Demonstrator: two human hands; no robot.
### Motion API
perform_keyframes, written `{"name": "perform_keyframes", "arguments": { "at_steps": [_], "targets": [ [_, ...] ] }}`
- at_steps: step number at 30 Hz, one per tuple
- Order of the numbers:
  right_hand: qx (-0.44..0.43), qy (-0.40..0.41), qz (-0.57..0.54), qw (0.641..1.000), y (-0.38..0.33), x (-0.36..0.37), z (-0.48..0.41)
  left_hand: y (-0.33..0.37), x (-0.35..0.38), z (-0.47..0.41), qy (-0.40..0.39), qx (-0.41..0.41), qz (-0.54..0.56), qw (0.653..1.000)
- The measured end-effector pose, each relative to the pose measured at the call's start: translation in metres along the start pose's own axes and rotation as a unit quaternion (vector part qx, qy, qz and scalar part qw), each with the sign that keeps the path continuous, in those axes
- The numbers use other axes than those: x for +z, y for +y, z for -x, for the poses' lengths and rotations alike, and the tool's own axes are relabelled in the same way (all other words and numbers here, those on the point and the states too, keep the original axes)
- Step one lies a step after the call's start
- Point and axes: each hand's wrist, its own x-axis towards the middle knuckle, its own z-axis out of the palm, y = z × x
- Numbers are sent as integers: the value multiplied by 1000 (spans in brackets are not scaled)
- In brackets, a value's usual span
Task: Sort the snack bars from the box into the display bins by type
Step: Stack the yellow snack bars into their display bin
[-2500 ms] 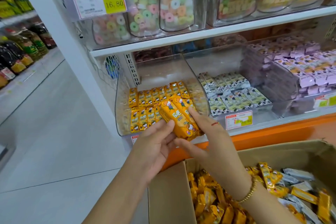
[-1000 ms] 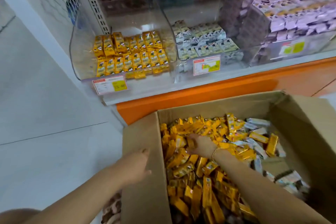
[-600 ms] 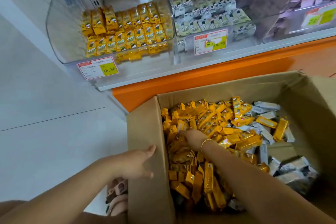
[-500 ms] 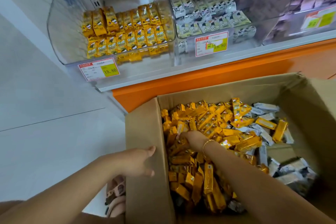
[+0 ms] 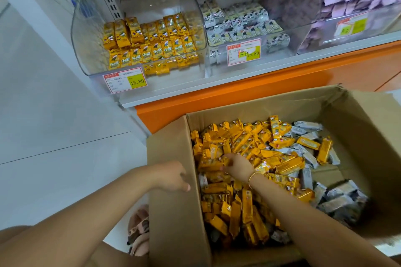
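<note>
Currently the right hand (image 5: 236,168) is down inside the cardboard box (image 5: 171,212), its fingers curled into the heap of yellow snack bars (image 5: 247,143). Whether they have closed round one I cannot tell. A gold bracelet (image 5: 251,178) sits on that wrist. Yellow wrappers lie all round this hand, and the grey-wrapped snack bars (image 5: 308,125) lie off to its right, along the box's far side.

The left hand (image 5: 173,176) is just left of the right one, against the outer face of the box's left wall, with its fingers loosely bent and holding nothing.

Up ahead of both hands, a clear display bin (image 5: 84,50) holds stacked yellow packs (image 5: 152,45) behind a price tag (image 5: 125,80). The neighbouring bin (image 5: 280,50) to its right holds cow-print packs (image 5: 238,19). A brown sandal (image 5: 138,230) shows beneath the left forearm.
</note>
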Motion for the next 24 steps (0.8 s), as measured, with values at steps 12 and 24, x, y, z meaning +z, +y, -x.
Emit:
{"name": "perform_keyframes", "arguments": {
  "at_steps": [12, 24],
  "targets": [
    [-224, -129, -497, 828, -125, -111, 104, 27, -44, 45, 215, 240, 665, 674],
    [-446, 22, -211, 869, -174, -97, 114, -6, -87, 85, 235, 261, 801, 485]
  ]
}}
